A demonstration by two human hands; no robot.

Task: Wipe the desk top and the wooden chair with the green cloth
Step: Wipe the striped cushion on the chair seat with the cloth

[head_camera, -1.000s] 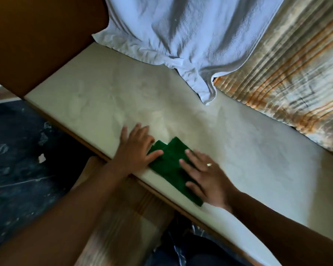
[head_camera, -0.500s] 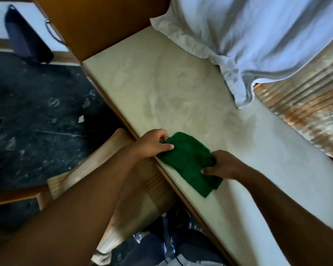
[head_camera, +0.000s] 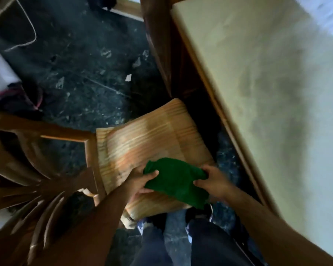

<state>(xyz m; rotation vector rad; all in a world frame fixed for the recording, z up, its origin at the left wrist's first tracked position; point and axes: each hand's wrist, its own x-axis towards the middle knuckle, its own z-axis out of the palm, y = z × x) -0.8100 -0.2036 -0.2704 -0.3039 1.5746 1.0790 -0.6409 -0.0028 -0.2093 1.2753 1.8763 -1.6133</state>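
Left hand [head_camera: 142,182] pinching the near-left edge of the green cloth [head_camera: 176,182], thumb on top; right hand [head_camera: 212,182] gripping the opposite edge, fingers curled under; cloth bunched and slung between both, long axis running hand to hand, hanging just above the near corner of the wooden chair [head_camera: 148,150] seat, contact impossible to tell; left hand lying over the seat, right hand past its counter-side edge; counter [head_camera: 267,93] beside the seat across a narrow dark gap; bare seat beyond the cloth, toward the far corner, likely room for wiping; backrest slats left of the seat.
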